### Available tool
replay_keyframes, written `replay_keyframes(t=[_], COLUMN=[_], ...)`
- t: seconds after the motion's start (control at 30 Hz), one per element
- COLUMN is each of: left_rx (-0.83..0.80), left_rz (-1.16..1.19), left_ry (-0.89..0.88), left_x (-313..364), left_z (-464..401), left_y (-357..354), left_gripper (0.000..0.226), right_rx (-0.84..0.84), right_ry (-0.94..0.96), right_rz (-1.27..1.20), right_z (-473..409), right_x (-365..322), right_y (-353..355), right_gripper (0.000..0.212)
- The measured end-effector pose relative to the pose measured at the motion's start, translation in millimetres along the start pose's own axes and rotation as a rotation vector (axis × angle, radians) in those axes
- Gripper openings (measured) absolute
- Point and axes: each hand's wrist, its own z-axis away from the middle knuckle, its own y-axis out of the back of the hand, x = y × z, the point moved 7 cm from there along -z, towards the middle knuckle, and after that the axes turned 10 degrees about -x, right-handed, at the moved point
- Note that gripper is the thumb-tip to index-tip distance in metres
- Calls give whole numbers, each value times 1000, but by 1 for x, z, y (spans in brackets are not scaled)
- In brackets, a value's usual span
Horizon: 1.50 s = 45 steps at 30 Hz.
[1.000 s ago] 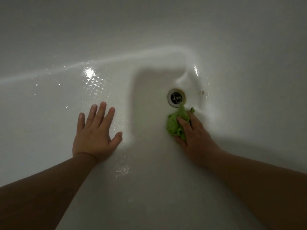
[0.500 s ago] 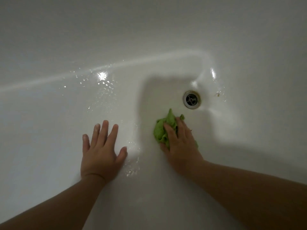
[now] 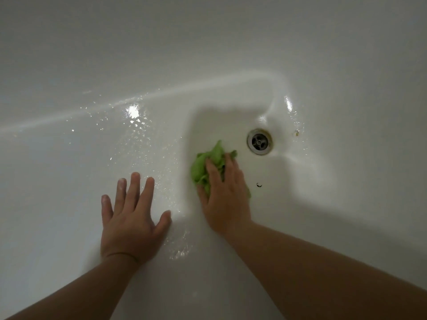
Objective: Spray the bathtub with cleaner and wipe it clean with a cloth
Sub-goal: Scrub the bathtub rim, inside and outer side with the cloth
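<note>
The tub (image 3: 346, 65) is smooth, glossy white enamel, its floor curving up into the walls by soft rounded folds. A pale ridge runs slantwise across the upper left, and below it the surface is beaded with fine droplets (image 3: 147, 144) that catch the light in bright specks, with one strong glare spot near the ridge. More wet glints lie just beside the left wrist.

The left hand (image 3: 129, 222) lies flat on the tub floor, palm down, fingers straight and slightly spread, thumb out to the side; its grip is fully open and holds nothing.

The right hand (image 3: 225, 199) presses down on the cloth (image 3: 205, 167), a crumpled, soft, bright green rag bunched into loose folds. The fingers lie over its top, somewhat bent, and the thumb sits against its near left edge; the cloth shows beyond the fingertips and at the left of the hand, with a small bit at the right of the palm. Whether the fingers clamp the rag or only press it flat cannot be told.

The cloth rests on the tub floor near the drain (image 3: 259, 141), to its lower left and not touching it. The drain is a round metal ring with a crossed grate inside. A small dark speck (image 3: 258, 185) lies on the enamel just right of the right hand.
</note>
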Motion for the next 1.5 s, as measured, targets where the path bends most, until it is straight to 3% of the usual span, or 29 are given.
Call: replay_keyframes(t=[0.1,0.13,0.27,0.37,0.43,0.5,0.63,0.7,0.87,0.93,1.07,1.23,1.37,1.5], left_rx=[7,6,6,9,5,13,35,45,47,56,55,32,41,53], left_rz=[4,0,-22,-34,-42,-47,-63,-74,-114,-99,-103,-108,-82,-113], left_ry=[-8,-15,-34,-42,-45,-58,-92,-115,-139,-140,-155,-149,-150,-147], left_x=[3,4,7,10,12,14,16,19,22,20,20,18,19,21], left_z=[-7,-10,-18,-22,-26,-31,-37,-39,-49,-53,-60,-76,-80,-78], left_y=[3,4,6,8,9,10,12,15,17,20,24,31,35,35], left_gripper=[87,87,87,87,88,88,87,87,88,88,89,89,86,82], right_rx=[-107,-102,125,72,2,-5,168,187,12,-6,-13,-30,25,1], right_ry=[260,230,-232,-54,141,210,-199,-256,193,230,72,-86,-113,-293], right_rz=[36,33,-42,8,22,34,-47,-27,11,46,62,263,235,164], right_z=[-39,-55,-51,-25,-43,-74,-75,-45,-83,-123,-163,-121,-52,7], right_x=[-17,-10,38,3,-14,-10,28,16,-16,-2,71,152,165,158], right_y=[2,8,21,4,5,16,27,18,16,37,85,117,106,78], right_gripper=[60,61,62,59,61,63,65,63,63,64,71,68,62,63])
